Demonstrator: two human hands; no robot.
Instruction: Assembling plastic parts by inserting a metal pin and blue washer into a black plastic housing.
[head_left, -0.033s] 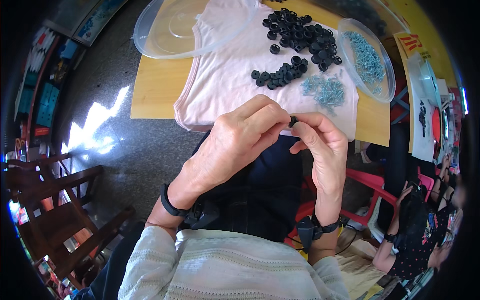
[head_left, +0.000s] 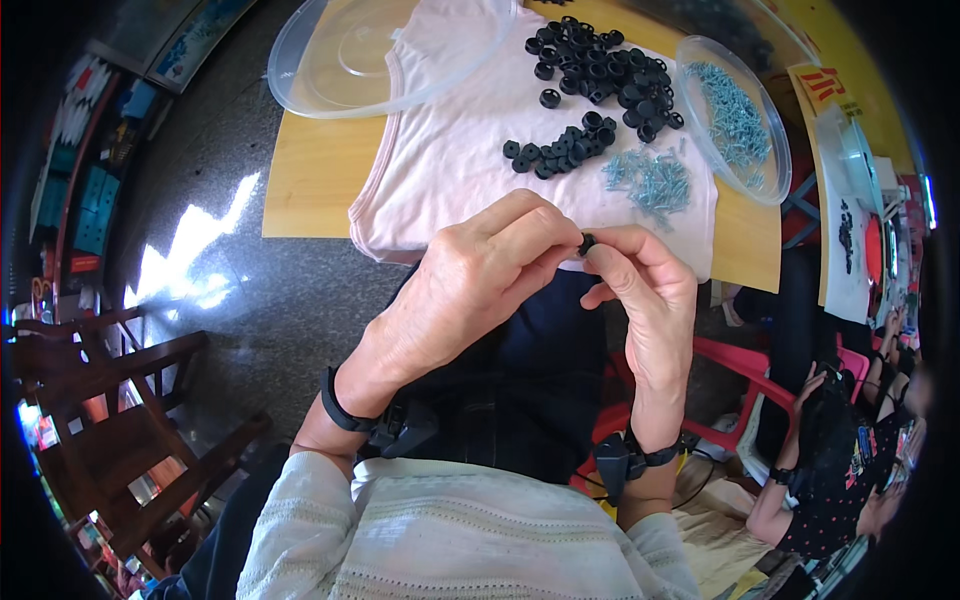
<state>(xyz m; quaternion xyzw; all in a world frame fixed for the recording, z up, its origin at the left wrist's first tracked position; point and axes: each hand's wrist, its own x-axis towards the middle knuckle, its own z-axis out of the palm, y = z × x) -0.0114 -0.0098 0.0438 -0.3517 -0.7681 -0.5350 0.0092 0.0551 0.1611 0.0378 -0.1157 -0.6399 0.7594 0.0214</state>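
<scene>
A small black plastic part [head_left: 587, 243] is pinched between the fingertips of my left hand [head_left: 490, 262] and my right hand [head_left: 650, 290], just over the near edge of a pale pink shirt [head_left: 450, 150]. Both hands are closed around it, hiding much of its shape. Beyond them on the shirt lies a row of small black plastic pieces [head_left: 565, 150]. Next to that row spreads a loose pile of small silvery-blue screws [head_left: 650, 183]. Farther back is a heap of black ring-shaped caps [head_left: 600, 68].
A clear round tray [head_left: 735, 120] full of screws stands at the right of the wooden table [head_left: 325, 180]. Another clear plastic tray [head_left: 330, 95] sits at the far left. A wooden chair [head_left: 120, 430] is at left; a person [head_left: 840, 460] sits at right beside a pink stool [head_left: 735, 390].
</scene>
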